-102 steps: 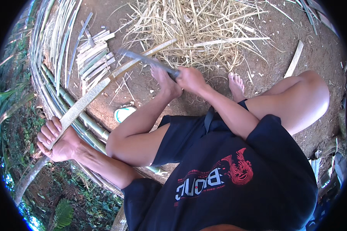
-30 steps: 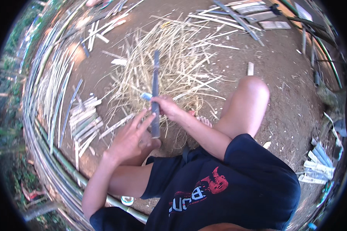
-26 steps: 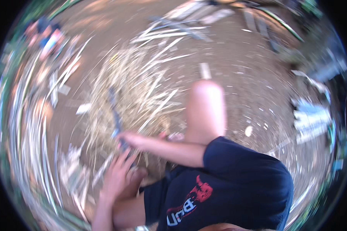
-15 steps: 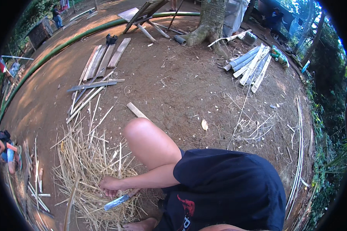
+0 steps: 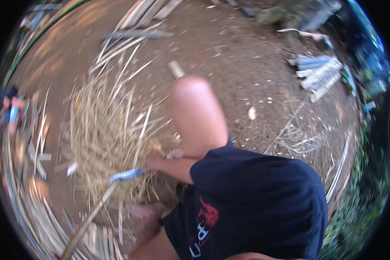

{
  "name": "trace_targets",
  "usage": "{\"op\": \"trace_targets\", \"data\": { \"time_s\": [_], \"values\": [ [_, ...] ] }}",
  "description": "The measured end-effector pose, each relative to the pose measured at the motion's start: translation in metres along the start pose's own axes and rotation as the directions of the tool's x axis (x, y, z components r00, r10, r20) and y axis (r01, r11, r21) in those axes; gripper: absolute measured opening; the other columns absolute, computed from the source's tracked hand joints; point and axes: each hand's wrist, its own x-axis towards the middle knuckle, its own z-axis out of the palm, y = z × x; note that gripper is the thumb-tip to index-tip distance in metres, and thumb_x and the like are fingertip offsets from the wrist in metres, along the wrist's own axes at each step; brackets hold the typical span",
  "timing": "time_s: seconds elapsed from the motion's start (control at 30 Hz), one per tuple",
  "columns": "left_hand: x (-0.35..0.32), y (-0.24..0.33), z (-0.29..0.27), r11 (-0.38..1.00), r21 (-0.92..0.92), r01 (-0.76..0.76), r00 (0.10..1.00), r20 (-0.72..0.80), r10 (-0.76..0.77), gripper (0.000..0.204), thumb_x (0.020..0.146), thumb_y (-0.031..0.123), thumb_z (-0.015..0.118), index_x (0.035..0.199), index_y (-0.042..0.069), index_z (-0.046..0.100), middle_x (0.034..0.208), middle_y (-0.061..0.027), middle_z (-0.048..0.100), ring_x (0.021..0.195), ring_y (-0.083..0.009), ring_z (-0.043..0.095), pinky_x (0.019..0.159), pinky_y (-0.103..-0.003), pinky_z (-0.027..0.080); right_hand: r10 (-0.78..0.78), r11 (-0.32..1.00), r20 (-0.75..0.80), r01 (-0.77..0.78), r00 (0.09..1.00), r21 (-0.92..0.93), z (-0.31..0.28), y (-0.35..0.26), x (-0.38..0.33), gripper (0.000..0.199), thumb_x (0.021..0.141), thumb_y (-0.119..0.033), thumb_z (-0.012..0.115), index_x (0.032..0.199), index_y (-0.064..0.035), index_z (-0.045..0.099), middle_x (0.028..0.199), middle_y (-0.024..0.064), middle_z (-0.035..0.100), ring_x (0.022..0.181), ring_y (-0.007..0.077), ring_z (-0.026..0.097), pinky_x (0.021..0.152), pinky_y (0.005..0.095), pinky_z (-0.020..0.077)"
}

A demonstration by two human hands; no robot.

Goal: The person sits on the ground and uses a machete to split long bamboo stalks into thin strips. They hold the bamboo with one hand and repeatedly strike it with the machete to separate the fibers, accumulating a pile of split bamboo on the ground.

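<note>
My right hand is closed around the handle of a knife. Its bluish-grey blade points left over a loose heap of pale shavings and thin strips. A long, narrow bamboo-like strip slants up from the lower left. Its upper end meets the blade in the picture; motion blur hides whether they touch. My left hand is out of sight. My bent knee rises beside my right forearm, and a bare foot rests by the shavings.
Wooden boards and slats lie beyond the heap. Split bamboo pieces are piled at the far right. More strips lie at lower left, near another person at the left rim. A short wood piece lies past my knee.
My right hand, earlier over the shavings, now grips the knife that lay beside it. The strip's upper end now meets the blade. The whole view has shifted.
</note>
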Motion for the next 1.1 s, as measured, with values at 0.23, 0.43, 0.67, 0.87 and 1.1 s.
{"op": "trace_targets", "data": {
  "time_s": [0.23,0.43,0.67,0.87,1.1],
  "values": [
    [-0.003,0.015,-0.005,0.884,-0.373,0.283,0.91,0.395,-0.124,0.033,0.101,0.028,0.039,0.101,0.001,0.058,0.082,-0.0079,0.052,0.076,-0.0187,0.047,0.074,-0.036,0.038,-0.036,0.958,0.142,0.075,0.989,-0.278,0.008,0.008,-0.009,0.034,0.08,-0.02,0.06,0.111,-0.0064,0.063,0.118,0.0151,0.063,0.119,0.0349,0.051,0.1,0.0526,0.0364],
    [-0.017,0.042,-0.017,0.926,-0.314,0.21,0.96,0.245,-0.134,0.035,0.101,0.028,0.036,0.095,0.003,0.06,0.077,-0.007,0.051,0.069,-0.0175,0.044,0.068,-0.032,0.037,0.048,0.928,0.245,0.048,0.968,-0.369,0.024,0.005,0.0,0.04,0.081,-0.021,0.059,0.118,-0.0039,0.058,0.113,0.0161,0.065,0.113,0.0343,0.058,0.1,0.0493,0.0403],
    [-0.042,0.037,-0.01,0.911,-0.33,0.249,0.929,0.346,-0.128,0.04,0.101,0.034,0.032,0.082,0.008,0.056,0.058,-0.0017,0.044,0.046,-0.0109,0.036,0.045,-0.027,0.033,0.026,0.977,0.342,0.048,0.939,-0.208,0.019,-0.004,0.001,0.058,0.076,-0.026,0.062,0.127,-0.0025,0.048,0.11,0.0225,0.064,0.101,0.0354,0.064,0.091,0.0426,0.0504],
    [-0.098,0.073,-0.035,0.863,-0.39,0.321,0.836,0.545,-0.065,0.038,0.097,0.032,0.05,0.067,0.008,0.056,0.05,-0.0004,0.053,0.036,-0.0107,0.047,0.047,-0.028,0.048,-0.146,0.987,0.303,0.157,0.942,-0.013,-0.007,-0.031,-0.018,0.05,0.08,-0.03,0.061,0.118,0.0001,0.047,0.089,0.0162,0.064,0.078,0.0266,0.064,0.075,0.0405,0.0526],
    [-0.14,0.082,-0.025,0.825,-0.448,0.344,0.597,0.783,0.175,0.032,0.089,0.024,0.063,0.067,0.002,0.068,0.052,-0.0028,0.058,0.044,-0.0123,0.054,0.055,-0.027,0.049,-0.091,0.862,0.482,-0.173,0.872,0.477,-0.052,-0.067,-0.037,0.024,0.085,-0.024,0.064,0.088,-0.0052,0.049,0.059,-0.001,0.05,0.041,0.0067,0.048,0.038,0.0226,0.04]
  ]
}}
